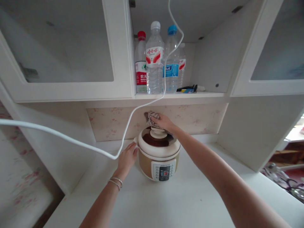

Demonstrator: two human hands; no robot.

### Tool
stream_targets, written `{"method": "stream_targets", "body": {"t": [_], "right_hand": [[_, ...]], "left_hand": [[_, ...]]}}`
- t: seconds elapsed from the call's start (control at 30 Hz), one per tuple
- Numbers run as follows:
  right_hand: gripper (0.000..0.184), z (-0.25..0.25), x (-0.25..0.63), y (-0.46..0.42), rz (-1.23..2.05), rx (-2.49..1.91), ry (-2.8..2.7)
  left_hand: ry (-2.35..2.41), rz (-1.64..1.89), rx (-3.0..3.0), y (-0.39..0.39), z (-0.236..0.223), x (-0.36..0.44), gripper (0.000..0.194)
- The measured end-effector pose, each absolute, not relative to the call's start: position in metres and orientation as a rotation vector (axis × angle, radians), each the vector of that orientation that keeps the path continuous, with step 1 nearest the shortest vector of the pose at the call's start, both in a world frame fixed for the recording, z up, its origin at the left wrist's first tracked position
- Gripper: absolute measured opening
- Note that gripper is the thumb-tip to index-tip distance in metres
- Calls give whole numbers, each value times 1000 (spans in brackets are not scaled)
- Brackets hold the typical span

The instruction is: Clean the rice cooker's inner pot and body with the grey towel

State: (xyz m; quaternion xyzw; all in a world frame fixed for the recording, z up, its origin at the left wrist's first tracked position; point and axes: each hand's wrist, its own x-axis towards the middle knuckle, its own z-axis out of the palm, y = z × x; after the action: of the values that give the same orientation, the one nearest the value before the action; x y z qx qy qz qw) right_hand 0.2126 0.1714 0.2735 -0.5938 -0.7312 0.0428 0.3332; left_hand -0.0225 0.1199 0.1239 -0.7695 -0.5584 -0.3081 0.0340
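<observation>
A beige electric cooker (158,156) with a cream lid and a front button panel stands on the white counter (166,202). My left hand (127,157) rests against the cooker's left side, its fingers curled round the rim handle. My right hand (161,122) reaches over the lid and grips a checked cloth (150,117), pressing it by the lid's knob close to the flowered back wall.
Three water bottles (155,60) and some small items (188,89) stand in the open shelf above. Cabinet doors (64,53) flank it on both sides. A white cable (71,139) hangs across the view in front of the cooker. Cluttered items (285,183) lie at the right.
</observation>
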Motion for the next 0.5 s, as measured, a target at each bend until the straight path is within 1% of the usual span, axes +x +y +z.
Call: {"method": "stream_targets", "body": {"t": [0.1,0.17,0.27,0.33,0.43,0.5], "right_hand": [[40,271,159,168,33,-1459,-2457],[36,260,128,163,7,-1389,-2670],[35,245,101,165,16,-1392,-2665],[31,244,99,177,14,-1455,-2592],[20,256,114,202,18,-1567,-2480],[15,267,132,216,33,-1623,-2399]], "left_hand": [[-1794,-880,-2317,115,128,-20,36],[-1914,-755,-2278,114,131,-20,29],[-1985,-675,-2272,113,133,-23,25],[-1898,-769,-2315,114,132,-25,30],[-1795,-896,-2354,114,128,-26,41],[-1805,-923,-2358,115,126,-27,43]]}}
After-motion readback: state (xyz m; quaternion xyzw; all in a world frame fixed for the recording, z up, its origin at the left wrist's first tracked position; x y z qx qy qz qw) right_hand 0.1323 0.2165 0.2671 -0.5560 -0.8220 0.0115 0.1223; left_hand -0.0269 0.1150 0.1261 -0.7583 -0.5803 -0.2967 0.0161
